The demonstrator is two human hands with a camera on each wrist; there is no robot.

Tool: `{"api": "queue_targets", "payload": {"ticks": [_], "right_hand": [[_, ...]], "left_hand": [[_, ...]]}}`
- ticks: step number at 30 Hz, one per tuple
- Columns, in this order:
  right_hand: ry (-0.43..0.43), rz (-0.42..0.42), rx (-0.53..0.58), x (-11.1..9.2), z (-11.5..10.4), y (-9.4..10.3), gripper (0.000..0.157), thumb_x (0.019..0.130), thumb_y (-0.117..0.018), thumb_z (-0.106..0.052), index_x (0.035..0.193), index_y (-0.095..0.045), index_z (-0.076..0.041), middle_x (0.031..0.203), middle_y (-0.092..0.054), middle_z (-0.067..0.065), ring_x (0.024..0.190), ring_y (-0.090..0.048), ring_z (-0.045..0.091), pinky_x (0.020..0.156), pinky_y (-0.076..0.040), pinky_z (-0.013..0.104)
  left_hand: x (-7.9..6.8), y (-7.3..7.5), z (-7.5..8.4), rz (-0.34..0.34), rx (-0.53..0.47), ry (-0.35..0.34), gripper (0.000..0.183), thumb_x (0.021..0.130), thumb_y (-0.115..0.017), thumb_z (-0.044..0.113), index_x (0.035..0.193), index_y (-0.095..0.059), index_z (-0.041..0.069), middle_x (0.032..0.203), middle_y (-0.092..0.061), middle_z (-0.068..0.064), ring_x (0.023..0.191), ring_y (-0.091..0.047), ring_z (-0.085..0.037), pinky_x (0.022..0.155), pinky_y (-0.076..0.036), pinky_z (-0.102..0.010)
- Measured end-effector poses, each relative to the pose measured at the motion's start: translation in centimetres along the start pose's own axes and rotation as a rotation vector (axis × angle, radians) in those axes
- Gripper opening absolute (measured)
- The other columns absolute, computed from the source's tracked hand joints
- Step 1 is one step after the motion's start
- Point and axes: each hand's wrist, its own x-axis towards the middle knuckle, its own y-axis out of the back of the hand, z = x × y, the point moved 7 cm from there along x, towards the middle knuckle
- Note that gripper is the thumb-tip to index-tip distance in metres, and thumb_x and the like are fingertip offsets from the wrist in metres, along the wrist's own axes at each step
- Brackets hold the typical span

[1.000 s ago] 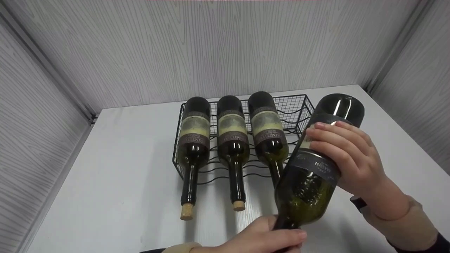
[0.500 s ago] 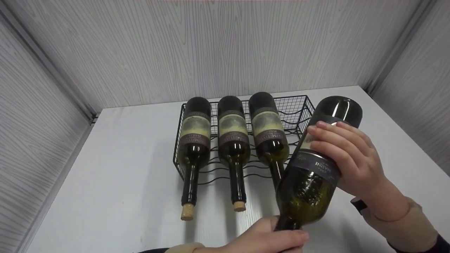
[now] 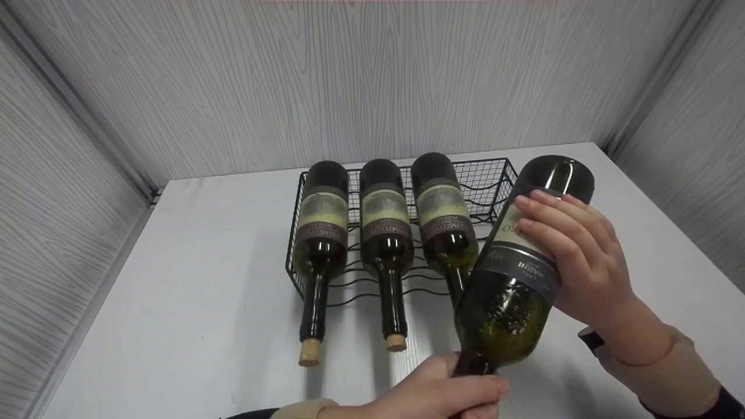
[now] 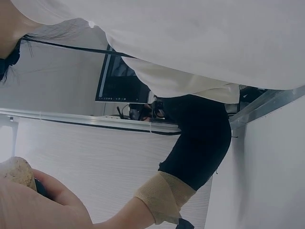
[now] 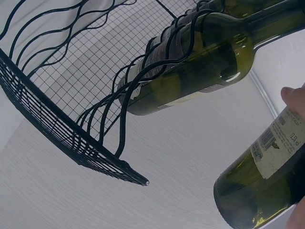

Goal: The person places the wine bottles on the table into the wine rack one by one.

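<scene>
A dark green wine bottle (image 3: 506, 314) is held at a slant, base up and away, neck toward me. Its neck is gripped by my left hand (image 3: 433, 390), and a cork (image 4: 18, 171) shows at that hand in the left wrist view. My right hand (image 3: 588, 262) wraps round the labelled body near the base. Beside it, three corked wine bottles lie in a black wire rack (image 3: 480, 174): a left one (image 3: 323, 227), a middle one (image 3: 387, 227) and a right one (image 3: 443, 215). The held bottle overlaps the right one's neck and hides its end.
The rack stands on a white table (image 3: 192, 279), its wavy wires forming slots; the rightmost part bears no bottle. Grey wood-grain panels (image 3: 372, 81) rise behind and at both sides. In the left wrist view a monitor (image 4: 123, 81) stands beyond the panel edge.
The held bottle has shifted slightly left and turned a little, showing more of its label. My right hand's fingers have moved slightly up with it. The racked bottles stay put.
</scene>
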Motion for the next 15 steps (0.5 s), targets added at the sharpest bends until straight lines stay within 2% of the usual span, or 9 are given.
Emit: {"api": "queue_targets", "payload": {"ticks": [5, 15], "right_hand": [[-0.058, 0.007, -0.009, -0.4, 0.5, 0.0, 0.031, 0.084, -0.073, 0.007, 0.114, -0.068, 0.003, 0.131, -0.076, 0.012, 0.134, -0.067, 0.023, 0.123, -0.044, 0.034], [-0.152, -0.002, -0.036, -0.7, 1.7, 0.3, 0.054, 0.071, -0.078, 0.016, 0.123, -0.066, 0.007, 0.139, -0.071, 0.017, 0.140, -0.062, 0.026, 0.125, -0.042, 0.039]], "left_hand": [[0.1, 0.0, 0.3, 0.009, 0.005, -0.001, 0.028, 0.100, -0.064, 0.018, 0.076, -0.051, 0.018, 0.061, -0.046, 0.012, 0.051, -0.037, 0.000, 0.045, -0.028, -0.015], [0.2, -0.9, 0.6, -0.060, -0.168, 0.052, 0.015, 0.105, -0.059, 0.016, 0.091, -0.053, 0.017, 0.064, -0.041, 0.010, 0.051, -0.032, -0.003, 0.046, -0.024, -0.015]]}}
